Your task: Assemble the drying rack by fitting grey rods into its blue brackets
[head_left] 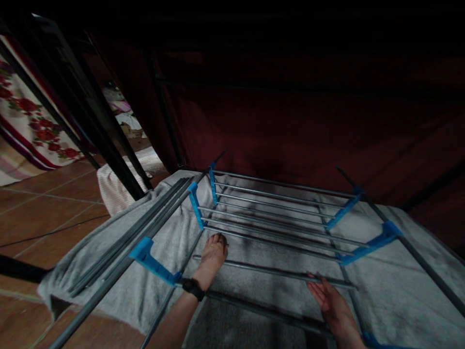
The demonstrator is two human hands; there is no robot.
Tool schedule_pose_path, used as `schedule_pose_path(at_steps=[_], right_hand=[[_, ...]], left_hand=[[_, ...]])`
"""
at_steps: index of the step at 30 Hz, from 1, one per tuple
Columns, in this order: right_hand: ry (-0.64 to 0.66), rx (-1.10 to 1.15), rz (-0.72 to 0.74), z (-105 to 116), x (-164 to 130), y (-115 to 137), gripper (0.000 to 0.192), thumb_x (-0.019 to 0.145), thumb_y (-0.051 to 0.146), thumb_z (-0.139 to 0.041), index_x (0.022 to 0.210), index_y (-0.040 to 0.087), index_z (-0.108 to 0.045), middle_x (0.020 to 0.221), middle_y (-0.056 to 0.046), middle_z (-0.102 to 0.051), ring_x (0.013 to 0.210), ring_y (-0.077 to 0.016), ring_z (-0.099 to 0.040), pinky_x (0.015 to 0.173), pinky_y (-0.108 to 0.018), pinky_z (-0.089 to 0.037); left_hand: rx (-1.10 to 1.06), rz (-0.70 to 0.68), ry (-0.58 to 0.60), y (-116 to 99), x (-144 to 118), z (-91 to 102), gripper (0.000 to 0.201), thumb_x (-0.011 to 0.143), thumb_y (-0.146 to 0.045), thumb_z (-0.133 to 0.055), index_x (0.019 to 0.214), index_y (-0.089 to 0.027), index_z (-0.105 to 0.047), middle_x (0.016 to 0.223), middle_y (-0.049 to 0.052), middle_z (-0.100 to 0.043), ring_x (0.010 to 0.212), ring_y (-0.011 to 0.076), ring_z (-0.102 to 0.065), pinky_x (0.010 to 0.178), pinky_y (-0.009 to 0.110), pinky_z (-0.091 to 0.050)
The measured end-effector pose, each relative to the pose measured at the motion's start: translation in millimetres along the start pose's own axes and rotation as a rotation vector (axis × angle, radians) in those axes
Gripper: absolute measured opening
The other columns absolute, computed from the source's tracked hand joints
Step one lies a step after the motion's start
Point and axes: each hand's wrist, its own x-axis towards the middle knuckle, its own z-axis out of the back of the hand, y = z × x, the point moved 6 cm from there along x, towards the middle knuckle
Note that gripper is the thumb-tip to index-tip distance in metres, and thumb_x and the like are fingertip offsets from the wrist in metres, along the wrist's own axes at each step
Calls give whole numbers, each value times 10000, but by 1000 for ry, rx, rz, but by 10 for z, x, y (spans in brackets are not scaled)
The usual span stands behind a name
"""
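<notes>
Dim room, tiled floor [47,203], grey blanket [395,291] spread under a metal rack frame [276,213] with blue connectors [152,261]. Left hand [212,257] is closed over a loose grey rod [269,271], though shadow hides the fingers. Right hand [332,303] lies open, palm up, fingertips just under the same rod's far end. Rack sits just beyond both hands.
</notes>
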Motion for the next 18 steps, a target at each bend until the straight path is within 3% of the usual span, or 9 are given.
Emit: schedule_pose_path(at_steps=[3, 7, 15, 18], right_hand=[[-2, -6, 8, 1, -1, 3, 346, 648, 460, -837, 889, 243, -716, 1045, -114, -755, 1178, -381, -671, 1099, -512, -528], [1, -19, 17, 5, -4, 8, 338, 656, 456, -832, 896, 242, -727, 1033, -108, -761, 1149, -369, -687, 1079, -500, -545], [-7, -27, 19, -8, 2, 17, 343, 630, 454, -838, 882, 248, -729, 1019, -107, -763, 1141, -374, -689, 1077, -507, -547], [3, -17, 16, -25, -14, 21, 343, 640, 474, -835, 876, 251, -726, 1035, -110, -760, 1140, -374, -689, 1093, -510, -533]], left_hand=[[-8, 6, -4, -17, 12, -67, 557, 1002, -308, -443, 1491, -50, -512, 1574, 221, -496, 1457, 309, -474, 1202, 403, -369], [2, 86, -1, 85, 46, -109, 588, 981, -332, -468, 1517, -90, -494, 1605, 229, -449, 1486, 349, -442, 1168, 476, -413], [22, 175, 2, 186, 74, -101, 622, 962, -340, -495, 1507, -41, -490, 1589, 265, -452, 1469, 356, -463, 1158, 452, -421], [18, 174, -27, 172, 30, -55, 568, 975, -334, -483, 1475, -71, -533, 1561, 239, -503, 1426, 339, -509, 1125, 426, -451]])
